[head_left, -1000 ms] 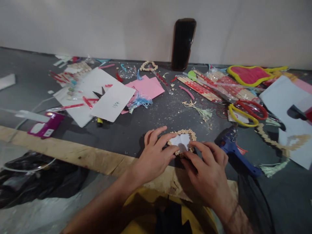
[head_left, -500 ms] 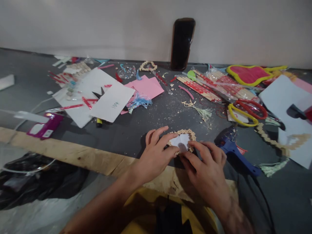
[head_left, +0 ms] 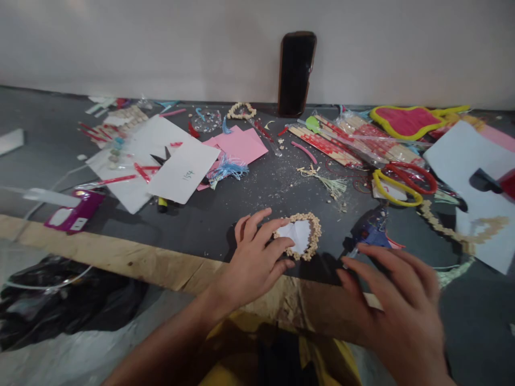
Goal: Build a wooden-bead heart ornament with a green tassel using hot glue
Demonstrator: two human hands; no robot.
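A beaded ring (head_left: 315, 236) of small beige pieces lies near the table's front edge, with white paper (head_left: 300, 234) inside it. My left hand (head_left: 257, 257) grips the ring's left side, its fingertips at the beads and paper. To the right, my right hand (head_left: 396, 300) is raised beside the blue glue gun (head_left: 372, 229), partly covering it. Its thumb and index finger pinch a small, pale item that is too blurred to make out.
Yellow and red scissors (head_left: 398, 185), wrapped sticks (head_left: 328, 142) and a green tassel (head_left: 332, 185) lie beyond my hands. White sheets (head_left: 185, 171), pink paper (head_left: 241, 145) and a purple box (head_left: 76, 212) are left. A phone (head_left: 296, 74) leans against the wall.
My right hand has left the beaded ring and moved right to the glue gun, where it now pinches something small. My left hand stays at the ring, whose right side is uncovered.
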